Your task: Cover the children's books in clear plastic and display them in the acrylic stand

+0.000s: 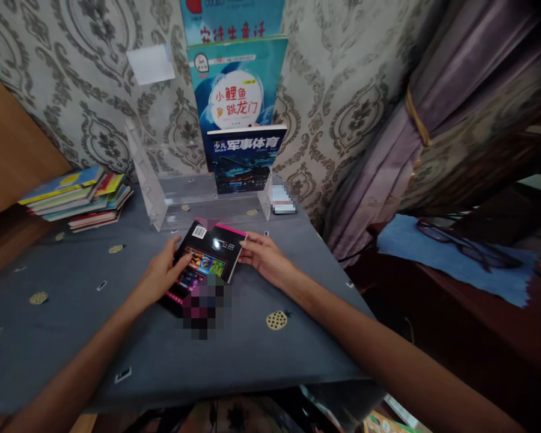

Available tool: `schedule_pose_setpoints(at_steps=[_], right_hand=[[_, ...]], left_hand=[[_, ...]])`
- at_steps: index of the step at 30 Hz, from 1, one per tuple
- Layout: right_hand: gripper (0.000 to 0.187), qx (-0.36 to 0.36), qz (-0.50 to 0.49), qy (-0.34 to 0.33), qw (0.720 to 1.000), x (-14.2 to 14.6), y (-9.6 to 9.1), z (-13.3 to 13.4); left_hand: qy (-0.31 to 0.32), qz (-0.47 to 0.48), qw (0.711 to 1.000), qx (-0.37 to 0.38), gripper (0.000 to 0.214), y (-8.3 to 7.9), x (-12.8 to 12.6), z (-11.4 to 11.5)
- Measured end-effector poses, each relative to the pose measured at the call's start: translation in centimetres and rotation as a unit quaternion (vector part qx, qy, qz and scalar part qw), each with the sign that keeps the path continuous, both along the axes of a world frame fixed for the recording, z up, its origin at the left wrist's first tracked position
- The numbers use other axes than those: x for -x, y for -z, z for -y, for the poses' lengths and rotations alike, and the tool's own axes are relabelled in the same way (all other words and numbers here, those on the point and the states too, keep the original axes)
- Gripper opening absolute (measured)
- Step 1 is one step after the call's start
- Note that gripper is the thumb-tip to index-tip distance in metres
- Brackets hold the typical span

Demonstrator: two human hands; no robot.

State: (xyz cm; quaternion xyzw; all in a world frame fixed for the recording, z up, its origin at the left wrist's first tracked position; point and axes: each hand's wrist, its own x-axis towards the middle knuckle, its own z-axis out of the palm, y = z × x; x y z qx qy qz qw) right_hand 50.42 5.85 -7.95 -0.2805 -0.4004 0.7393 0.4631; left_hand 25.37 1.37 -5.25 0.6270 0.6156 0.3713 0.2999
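A black book with a pink edge (210,252) lies back cover up on the grey tablecloth (72,337), just in front of a clear acrylic book stand (162,192). My left hand (162,273) grips the book's left side, thumb on the cover. My right hand (264,255) pinches its far right corner. The stand holds three books in rising tiers against the wall: a dark blue one (246,157), a teal one (237,84) behind it, and another at the top (232,21).
A stack of several thin books (79,198) lies at the table's back left. A white note (151,63) is stuck on the patterned wall. To the right hang purple curtains (433,120); a blue cloth with glasses (460,246) lies on a dark side surface.
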Motion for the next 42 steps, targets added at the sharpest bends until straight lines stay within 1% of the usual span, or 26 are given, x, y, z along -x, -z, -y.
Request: schedule_pose_setpoints(at_steps=[1, 2, 4, 6, 8, 10, 12, 14, 16, 19, 23, 25, 28, 30, 33, 36, 39, 41, 42], right_hand=[[0.028, 0.002, -0.007, 0.006, 1.000, -0.1, -0.1, -0.1], [0.028, 0.006, -0.012, 0.010, 1.000, -0.1, -0.1, -0.1], [0.030, 0.012, -0.013, 0.003, 1.000, 0.0, -0.1, 0.0], [0.033, 0.020, -0.004, -0.023, 1.000, 0.3, 0.0, 0.3], [0.036, 0.030, 0.007, -0.058, 0.998, 0.5, 0.0, 0.6], [0.039, 0.039, 0.012, -0.085, 0.996, 0.6, 0.0, 0.8], [0.039, 0.043, 0.011, -0.097, 0.994, 0.6, -0.1, 0.9], [0.036, 0.038, 0.007, -0.096, 0.995, 0.4, -0.3, 0.8], [0.035, 0.028, 0.005, -0.092, 0.995, 0.2, -0.4, 0.7], [0.039, 0.002, 0.009, -0.090, 0.996, 0.0, -0.5, 0.7], [0.038, -0.026, 0.025, -0.064, 0.997, 0.0, -0.5, 0.7], [0.037, -0.033, 0.027, -0.051, 0.998, -0.1, -0.6, 0.6], [0.036, -0.036, 0.025, -0.051, 0.998, -0.2, -0.9, 0.6], [0.036, -0.031, 0.021, -0.052, 0.998, -0.2, -1.0, 0.6], [0.033, -0.010, 0.010, -0.056, 0.998, -0.1, -0.8, 0.6], [0.028, 0.016, 0.008, -0.063, 0.998, 0.1, -0.6, 0.5], [0.021, 0.028, 0.031, -0.056, 0.998, 0.1, -0.3, 0.1], [0.022, 0.021, 0.053, -0.041, 0.998, 0.0, 0.0, -0.1], [0.027, 0.014, 0.065, -0.035, 0.997, 0.0, 0.1, -0.1]], left_hand=[[0.008, 0.092, 0.995, 0.037, 0.056, 0.1, 0.2, -0.2], [0.018, 0.178, 0.981, 0.074, 0.053, 0.0, 0.3, -0.3], [0.022, 0.306, 0.943, 0.127, 0.046, -0.2, 0.1, -0.4], [-0.002, 0.372, 0.918, 0.139, 0.038, -0.6, -0.6, -0.4], [-0.034, 0.407, 0.905, 0.120, 0.030, -1.0, -1.3, -0.4], [-0.050, 0.426, 0.898, 0.100, 0.024, -1.4, -1.8, -0.4], [-0.050, 0.431, 0.897, 0.088, 0.022, -1.7, -2.1, -0.6], [-0.043, 0.428, 0.899, 0.077, 0.023, -1.8, -2.3, -1.0], [-0.038, 0.426, 0.901, 0.070, 0.025, -1.7, -2.3, -1.3], [-0.030, 0.422, 0.904, 0.070, 0.028, -1.5, -2.2, -1.7], [-0.011, 0.408, 0.909, 0.089, 0.029, -1.6, -2.0, -1.5], [0.016, 0.407, 0.907, 0.110, 0.031, -1.9, -1.9, -1.3], [0.052, 0.402, 0.906, 0.124, 0.037, -2.3, -1.8, -1.1], [0.060, 0.396, 0.908, 0.122, 0.038, -2.3, -1.8, -1.1], [0.053, 0.380, 0.914, 0.130, 0.040, -1.9, -1.7, -1.0], [0.047, 0.339, 0.925, 0.168, 0.053, -1.7, -1.1, -0.9], [0.073, 0.276, 0.937, 0.200, 0.062, -1.9, 0.5, -1.4], [0.102, 0.220, 0.950, 0.195, 0.063, -2.2, 1.9, -2.4], [0.115, 0.183, 0.959, 0.183, 0.063, -2.3, 2.6, -2.9]])
